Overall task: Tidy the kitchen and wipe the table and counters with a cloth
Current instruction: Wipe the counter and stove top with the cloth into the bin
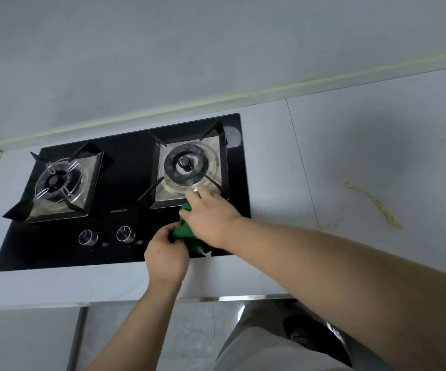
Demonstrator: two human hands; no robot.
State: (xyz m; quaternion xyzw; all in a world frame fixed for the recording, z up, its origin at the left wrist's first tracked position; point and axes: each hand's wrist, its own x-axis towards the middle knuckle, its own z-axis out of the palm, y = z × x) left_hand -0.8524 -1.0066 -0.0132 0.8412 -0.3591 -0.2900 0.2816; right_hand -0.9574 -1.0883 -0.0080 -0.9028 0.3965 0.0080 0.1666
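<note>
1. Head view is looking down at a black glass hob (125,188) sitting flush in a grey table (323,145).
2. Green cloth (185,232) is lying bunched on the hob's front right corner, just in front of the right burner (187,164), between both hands.
3. Left hand (167,259) is gripping the cloth's near end, with its fingers curling round the fabric. Its wrist is crossing the table's front strip.
4. Right hand (211,218) is lying palm-down over the cloth's far part with its fingers bending down. Its fingertips are reaching the front edge of the right burner's black pan support (213,131). Cannot tell whether it is clasping the cloth or only pressing on it.
5. Writing: a small pale brand mark (118,210) is showing on the glass between the burners, above the knobs (88,236). It is coming out too small and blurred to read.
6. Both knobs are sitting side by side at the hob's front centre, left of the left hand.
7. Left burner (55,180) is sitting well apart from the hands. The steel trays under both burners are looking dull and smeared.
8. Yellow-brown stain (377,207) is running across the table well to the right of the hob.
9. Yellowed sealant strip (216,101) is running along the joint between the table and the wall behind it.
10. Metal trim (243,298) is edging the table's front.
</note>
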